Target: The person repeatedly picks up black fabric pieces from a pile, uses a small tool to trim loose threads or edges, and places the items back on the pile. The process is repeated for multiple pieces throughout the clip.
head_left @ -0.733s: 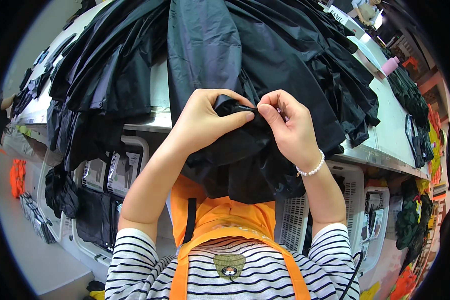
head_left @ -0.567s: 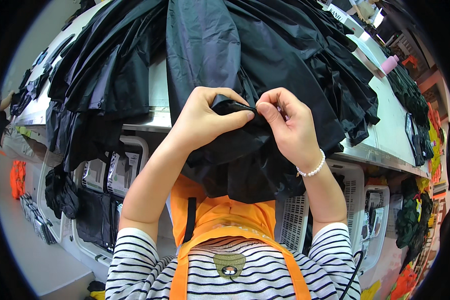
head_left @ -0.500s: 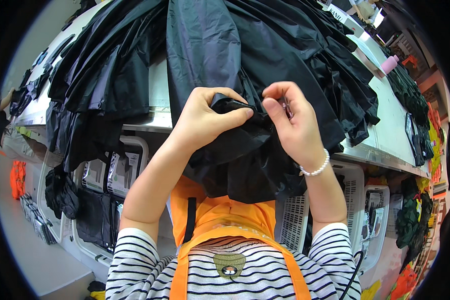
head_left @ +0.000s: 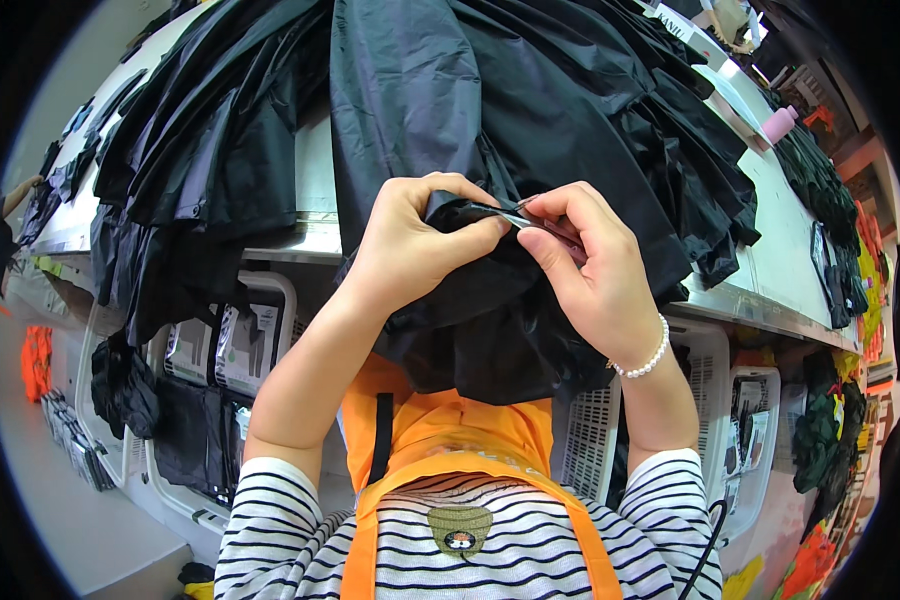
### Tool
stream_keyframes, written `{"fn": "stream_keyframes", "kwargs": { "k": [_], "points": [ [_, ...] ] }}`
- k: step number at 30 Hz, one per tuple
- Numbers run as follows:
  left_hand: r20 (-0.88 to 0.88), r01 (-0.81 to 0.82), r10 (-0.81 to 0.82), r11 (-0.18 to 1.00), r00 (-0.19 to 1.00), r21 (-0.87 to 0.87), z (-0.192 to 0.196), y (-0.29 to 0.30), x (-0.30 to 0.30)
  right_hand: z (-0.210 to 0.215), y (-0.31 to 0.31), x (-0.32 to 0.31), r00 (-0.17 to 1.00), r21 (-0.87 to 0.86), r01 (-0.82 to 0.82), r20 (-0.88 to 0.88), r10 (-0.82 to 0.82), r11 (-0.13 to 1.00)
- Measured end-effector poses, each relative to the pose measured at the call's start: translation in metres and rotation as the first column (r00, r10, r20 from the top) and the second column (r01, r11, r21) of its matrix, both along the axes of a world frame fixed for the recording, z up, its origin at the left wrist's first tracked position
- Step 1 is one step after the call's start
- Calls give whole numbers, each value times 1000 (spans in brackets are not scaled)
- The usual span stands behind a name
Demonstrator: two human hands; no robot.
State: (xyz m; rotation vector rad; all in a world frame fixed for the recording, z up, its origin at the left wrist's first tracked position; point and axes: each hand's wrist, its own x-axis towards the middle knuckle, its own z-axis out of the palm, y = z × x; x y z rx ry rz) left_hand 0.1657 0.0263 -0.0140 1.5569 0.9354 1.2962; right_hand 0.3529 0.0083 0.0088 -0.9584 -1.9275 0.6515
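Pinching a fold of black fabric [head_left: 490, 110] at the table [head_left: 780, 240] edge: left hand [head_left: 415, 245] bunched on it, right hand [head_left: 590, 270] fingertips nipping something small and thin, unclear what. Probably mid-seam work; next calling for steady tension on the fold.

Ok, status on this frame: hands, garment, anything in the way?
Left hand pinching a fold of the black garment. Right hand pinching the same fold, small metal tool between fingertips. More black garments piled alongside, not obstructing.

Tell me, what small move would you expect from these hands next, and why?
Probably a small snip or tug with the right hand: it holds a thin metal tool at the bunched fold of black fabric pinched in the left hand.
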Motion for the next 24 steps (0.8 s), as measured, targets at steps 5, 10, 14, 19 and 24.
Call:
{"fn": "stream_keyframes", "kwargs": {
  "k": [5,10,14,19,24],
  "points": [
    [1,15,-15,1000,1000,13,2,-1,-2,-2,2,-2,1000,9,-10,-27,10,1000],
    [-37,3,-3,1000,999,22,1,0,-4,-1,1,-3,1000,11,-3,-2,3,1000],
    [-55,27,-28,999,998,-31,-1,-2,-7,-3,3,0,1000,31,3,19,-4,1000],
    [-226,24,53,945,973,326,-2,-4,-4,-2,10,5,994,-10,90,-60,-90,996],
    [-159,54,35,850,987,525,-4,-16,12,22,21,10,989,-211,-96,-134,68,973]
  ]
}}
